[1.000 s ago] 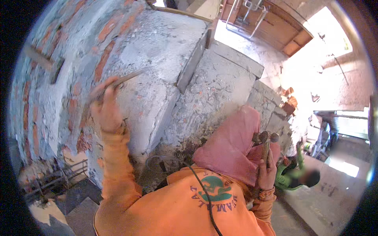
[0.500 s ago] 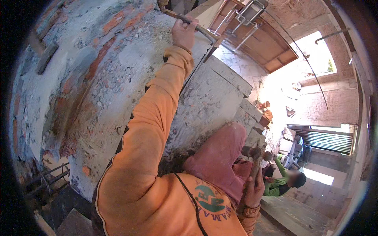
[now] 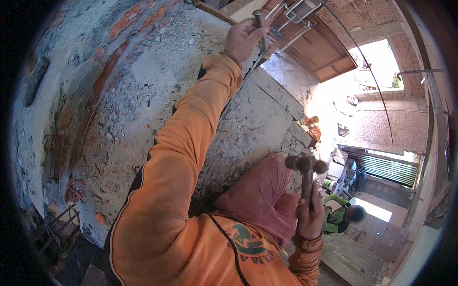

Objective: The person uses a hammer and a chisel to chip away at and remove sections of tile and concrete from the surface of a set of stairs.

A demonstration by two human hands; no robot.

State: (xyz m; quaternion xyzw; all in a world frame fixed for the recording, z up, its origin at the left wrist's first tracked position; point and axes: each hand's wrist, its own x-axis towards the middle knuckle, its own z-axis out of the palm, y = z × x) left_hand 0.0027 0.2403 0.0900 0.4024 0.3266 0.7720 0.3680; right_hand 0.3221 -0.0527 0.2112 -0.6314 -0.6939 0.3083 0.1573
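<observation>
At the top of the head view, my left hand point(image 3: 241, 42) is closed around a metal chisel point(image 3: 258, 17), whose blunt struck end sticks out above the fingers. Its lower end comes down by the edge of the rough concrete slab point(image 3: 143, 71), close to a strip of wood; the exact contact is hard to see. Lower right, my right hand point(image 3: 309, 219) grips a hammer point(image 3: 306, 165) by its handle, with the steel head up. The hammer is apart from the chisel. My left arm in an orange sleeve stretches across the slab.
Rubble and exposed brick cover the slab. Bent steel bars point(image 3: 59, 221) jut out at lower left. A wooden panel point(image 3: 329, 52) with metal tubing stands at upper right, and a thin rod point(image 3: 369, 71) hangs near it. A person in green point(image 3: 336, 217) sits to the right.
My left hand has shifted right, and the chisel has turned from slanting sideways to more upright. My right hand has raised the hammer slightly, and its head shows larger.
</observation>
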